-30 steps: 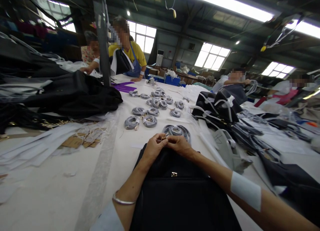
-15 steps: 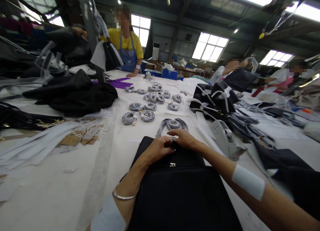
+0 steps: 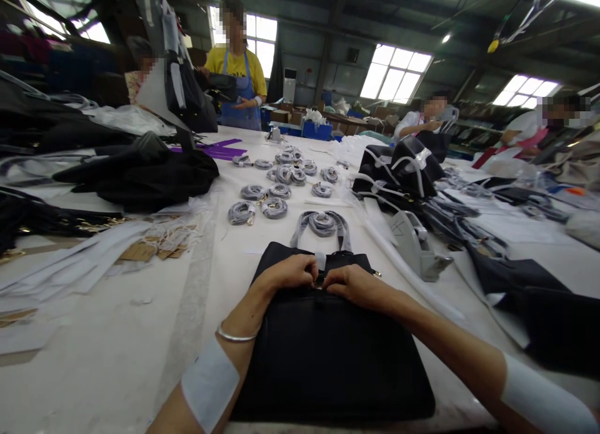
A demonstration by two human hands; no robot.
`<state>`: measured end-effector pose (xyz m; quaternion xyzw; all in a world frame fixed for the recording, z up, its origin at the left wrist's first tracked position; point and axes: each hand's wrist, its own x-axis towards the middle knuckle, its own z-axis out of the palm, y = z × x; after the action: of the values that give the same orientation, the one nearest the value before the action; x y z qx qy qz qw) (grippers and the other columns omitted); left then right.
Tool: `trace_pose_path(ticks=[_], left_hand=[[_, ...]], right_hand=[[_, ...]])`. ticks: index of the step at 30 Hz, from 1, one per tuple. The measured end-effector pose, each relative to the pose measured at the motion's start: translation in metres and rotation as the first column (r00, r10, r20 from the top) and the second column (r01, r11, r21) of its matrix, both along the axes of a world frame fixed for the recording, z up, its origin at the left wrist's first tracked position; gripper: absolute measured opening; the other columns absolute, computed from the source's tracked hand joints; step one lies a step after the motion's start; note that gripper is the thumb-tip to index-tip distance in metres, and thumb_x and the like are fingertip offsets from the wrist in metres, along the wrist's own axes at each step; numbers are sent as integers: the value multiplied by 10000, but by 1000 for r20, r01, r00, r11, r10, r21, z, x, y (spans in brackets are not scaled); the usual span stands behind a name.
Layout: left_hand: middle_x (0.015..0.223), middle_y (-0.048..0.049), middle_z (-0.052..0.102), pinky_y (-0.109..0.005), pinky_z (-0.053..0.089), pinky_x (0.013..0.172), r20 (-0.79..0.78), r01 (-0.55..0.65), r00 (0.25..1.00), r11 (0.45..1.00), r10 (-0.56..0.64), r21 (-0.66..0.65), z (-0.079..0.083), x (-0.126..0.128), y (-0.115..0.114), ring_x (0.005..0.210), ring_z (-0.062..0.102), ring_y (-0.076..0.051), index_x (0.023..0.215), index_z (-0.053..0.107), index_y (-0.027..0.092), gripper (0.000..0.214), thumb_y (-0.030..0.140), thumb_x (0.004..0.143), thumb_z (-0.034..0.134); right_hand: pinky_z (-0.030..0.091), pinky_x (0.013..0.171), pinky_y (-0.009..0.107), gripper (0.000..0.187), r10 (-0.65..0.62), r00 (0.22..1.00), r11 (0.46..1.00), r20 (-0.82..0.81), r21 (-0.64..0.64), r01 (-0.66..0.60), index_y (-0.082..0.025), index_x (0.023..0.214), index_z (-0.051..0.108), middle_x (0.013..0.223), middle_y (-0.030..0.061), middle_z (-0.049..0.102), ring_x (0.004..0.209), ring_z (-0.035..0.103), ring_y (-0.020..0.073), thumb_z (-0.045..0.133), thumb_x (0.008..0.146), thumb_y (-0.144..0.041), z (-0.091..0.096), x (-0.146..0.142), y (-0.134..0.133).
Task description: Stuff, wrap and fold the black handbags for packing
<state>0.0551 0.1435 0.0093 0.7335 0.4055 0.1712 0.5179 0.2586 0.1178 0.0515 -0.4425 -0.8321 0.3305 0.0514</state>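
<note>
A black handbag lies on the white table in front of me, its wrapped handle stretched out beyond the top edge. My left hand is closed at the middle of the bag's opening, thumb and fingers pinching by the small metal clasp. From the other side my right hand meets it with bent fingers, also pinching there. The fingertips partly cover the clasp and tab. A coiled, wrapped strap lies within the handle's loop.
Several coiled straps lie farther up the table. To the left are black fabric, paper strips and brown tags. A grey tape dispenser and stacked black bags stand at right. Co-workers are beyond.
Both hands have come down toward me from the far tab to the clasp. The bag's front now sits higher, against its far side. The co-worker in yellow has straightened, holding a dark item.
</note>
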Motion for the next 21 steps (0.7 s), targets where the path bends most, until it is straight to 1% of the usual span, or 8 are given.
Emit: trace_pose_path(ticks=[3,6,8,10,12,14,17,21], left_hand=[[731,8,651,-222,453,582,-62,-54,997,998,56,34,-3,7,0,686,645,-159,822,586,170,225,60,655,484],[768,3,658,-229,443,616,-123,-45,990,988,63,149,-1,10,-6,725,629,-163,840,610,178,196,96,678,537],[789,-7,657,-242,434,642,-145,-9,989,973,43,230,1,12,-15,746,615,-173,836,627,182,149,154,697,582],[814,-22,656,-257,431,663,-165,17,986,951,36,310,2,13,-25,752,607,-180,835,634,182,122,192,733,567],[866,-38,659,-266,435,699,-159,-10,985,932,72,362,1,13,-34,785,609,-185,863,633,183,147,192,758,531],[912,-42,661,-267,440,720,-147,-69,980,927,131,368,1,14,-42,822,612,-190,908,624,189,173,199,762,532],[893,-33,660,-266,441,682,-191,-124,963,943,189,310,3,13,-46,811,613,-198,938,596,193,197,240,747,577],[886,-46,672,-271,446,681,-250,-137,946,955,205,264,9,12,-44,820,624,-209,927,572,182,211,160,717,564]], right_hand=[[450,767,278,243,13,1000,1000,-24,-21,-14,-285,906,764,885,-17,747,824,663,201,556,810,-203,-1,2,-2],[451,687,256,75,-195,980,971,-35,-147,188,-227,762,746,794,6,738,781,650,197,677,736,-247,-10,4,5],[429,559,235,189,-336,942,915,-4,-240,325,-185,675,696,684,30,712,658,630,173,687,754,-357,-18,3,11],[398,476,220,327,-397,918,874,1,-303,379,-170,660,659,625,42,691,550,600,143,612,820,-451,-26,-1,16],[386,448,204,343,-436,900,845,-20,-353,401,-170,648,635,593,31,675,501,575,118,620,819,-468,-29,-6,19],[365,432,191,299,-456,888,832,-50,-379,406,-175,607,602,532,-2,630,469,541,99,723,739,-414,-30,-10,18],[328,417,187,287,-465,881,821,-92,-417,390,-181,566,559,454,-47,551,442,491,85,814,621,-302,-26,-12,14],[325,433,197,314,-439,888,808,-139,-493,323,-175,530,555,464,-50,540,443,446,72,816,596,-336,-15,-6,6]])
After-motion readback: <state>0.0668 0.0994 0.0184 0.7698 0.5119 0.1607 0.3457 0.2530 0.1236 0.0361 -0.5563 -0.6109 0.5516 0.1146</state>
